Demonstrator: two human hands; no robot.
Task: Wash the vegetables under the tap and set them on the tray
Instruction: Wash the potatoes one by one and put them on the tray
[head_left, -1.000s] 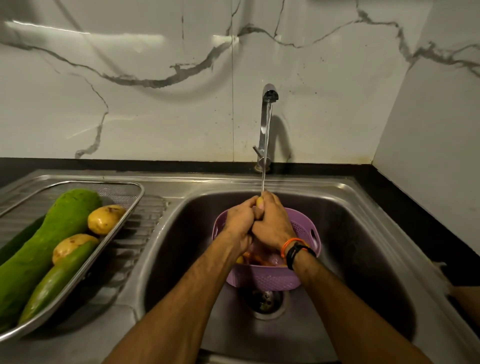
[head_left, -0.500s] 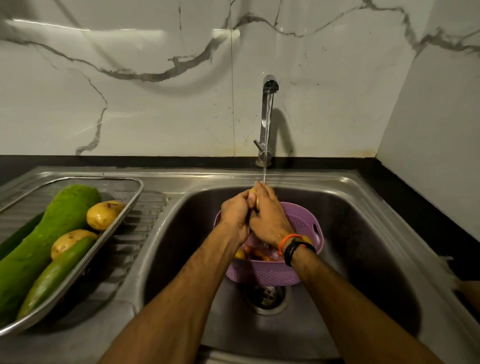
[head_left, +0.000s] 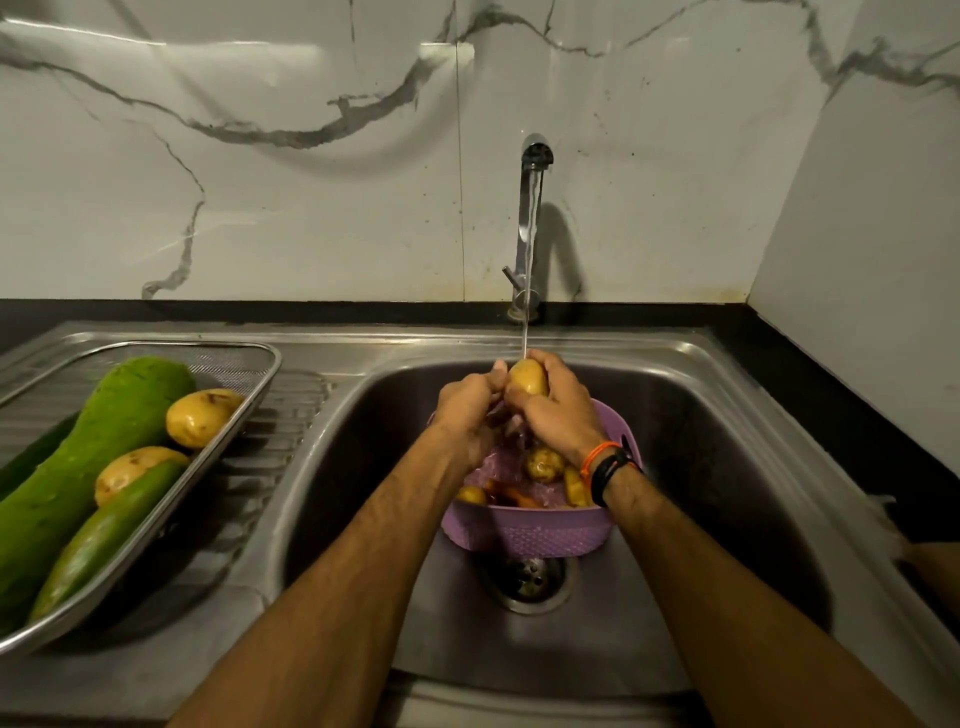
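A yellow potato (head_left: 527, 378) is under the thin stream from the tap (head_left: 530, 228), held over the sink. My right hand (head_left: 558, 413) grips it from the right and below. My left hand (head_left: 470, 415) holds its left side with curled fingers. Beneath my hands a purple basket (head_left: 524, 530) sits in the sink with several potatoes (head_left: 544, 464) and something orange inside. On the left drainboard a metal mesh tray (head_left: 244, 400) carries a large green gourd (head_left: 88, 462), a smaller green one (head_left: 104, 535) and two potatoes (head_left: 200, 418).
The steel sink (head_left: 701, 426) has its drain (head_left: 527, 579) just in front of the basket. A black counter (head_left: 810, 395) runs along the right and back, under a marble wall. Another person's hand shows at the far right edge (head_left: 930, 566).
My hands have turned the potato so that more of it shows between them, and they have risen slightly under the stream. The tray's contents have not changed.
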